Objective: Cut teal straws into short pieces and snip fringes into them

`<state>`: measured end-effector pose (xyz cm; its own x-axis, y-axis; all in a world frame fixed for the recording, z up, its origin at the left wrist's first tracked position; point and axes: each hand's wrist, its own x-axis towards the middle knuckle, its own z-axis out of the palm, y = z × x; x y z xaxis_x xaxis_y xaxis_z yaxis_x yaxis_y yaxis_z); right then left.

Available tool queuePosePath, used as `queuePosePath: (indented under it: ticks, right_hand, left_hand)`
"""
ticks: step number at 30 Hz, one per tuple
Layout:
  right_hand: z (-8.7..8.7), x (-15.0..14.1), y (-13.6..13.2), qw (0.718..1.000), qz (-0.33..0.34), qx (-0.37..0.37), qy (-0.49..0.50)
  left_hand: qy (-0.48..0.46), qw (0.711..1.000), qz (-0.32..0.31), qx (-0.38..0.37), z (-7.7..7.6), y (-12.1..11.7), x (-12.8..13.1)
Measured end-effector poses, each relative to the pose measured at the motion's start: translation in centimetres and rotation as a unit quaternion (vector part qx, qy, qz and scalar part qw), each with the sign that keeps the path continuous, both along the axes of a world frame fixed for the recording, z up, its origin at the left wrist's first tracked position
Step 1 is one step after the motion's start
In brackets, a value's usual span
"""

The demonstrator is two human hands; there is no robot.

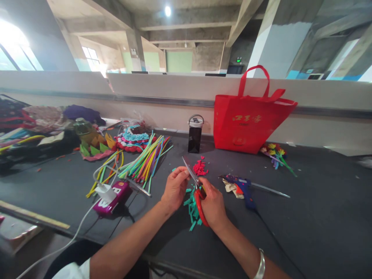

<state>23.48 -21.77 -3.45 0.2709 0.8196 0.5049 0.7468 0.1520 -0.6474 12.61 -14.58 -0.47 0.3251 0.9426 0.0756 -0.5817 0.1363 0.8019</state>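
Observation:
My right hand [213, 203] is closed around the red handles of a pair of scissors [201, 207], whose blades point up and to the left. Close to the blades, my left hand [176, 186] is pinched shut; whatever sits between its fingertips is too small to make out. Beneath both hands lies a loose pile of teal green cut strips [192, 209]. Just beyond the scissor tips is a small heap of pinkish-red cut pieces [200, 167].
A blue glue gun [245, 190] lies to the right, near a red bag [247, 124] and colourful craft flowers [276, 153]. Behind my hands stands a dark bottle [195, 135]. Leftward are coloured stems [148, 159], a purple power strip [112, 199] with a white plug, and handmade decorations [132, 139].

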Motion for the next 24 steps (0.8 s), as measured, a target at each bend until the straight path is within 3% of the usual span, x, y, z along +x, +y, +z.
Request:
queuePosePath:
  ticks: [5,8,11,13,15,18,21,24]
  right_hand:
    - [-0.1,0.7,0.3,0.999,-0.031,-0.005,-0.001]
    - [0.2,1.3,0.4,0.998,-0.062,0.005,-0.02]
    - [0.2,1.7,0.5,0.997,-0.065,0.028,-0.041]
    - [0.1,1.9,0.6,0.995,-0.064,0.043,-0.068]
    - [0.0,2.1,0.7,0.991,-0.069,0.057,-0.104]
    - [0.1,2.5,0.7,0.984,-0.08,0.064,-0.146]
    - [0.4,3.0,0.7,0.98,-0.086,0.061,-0.168]
    - [0.7,3.4,0.6,0.978,-0.087,0.065,-0.178]
  left_hand:
    - [0.016,0.999,0.014,0.029,0.3,0.6,-0.5]
    - [0.083,0.991,0.082,0.063,0.8,1.5,-1.3]
    - [0.184,0.964,0.162,0.103,1.1,2.9,-2.5]
    - [0.275,0.934,0.183,0.135,1.1,4.0,-3.4]
    - [0.414,0.878,0.16,0.181,1.1,4.9,-4.3]
    - [0.621,0.736,0.096,0.252,1.3,6.2,-5.0]
    - [0.73,0.606,0.064,0.31,1.3,7.6,-4.9]
    - [0.75,0.574,0.057,0.322,0.8,9.0,-4.6]
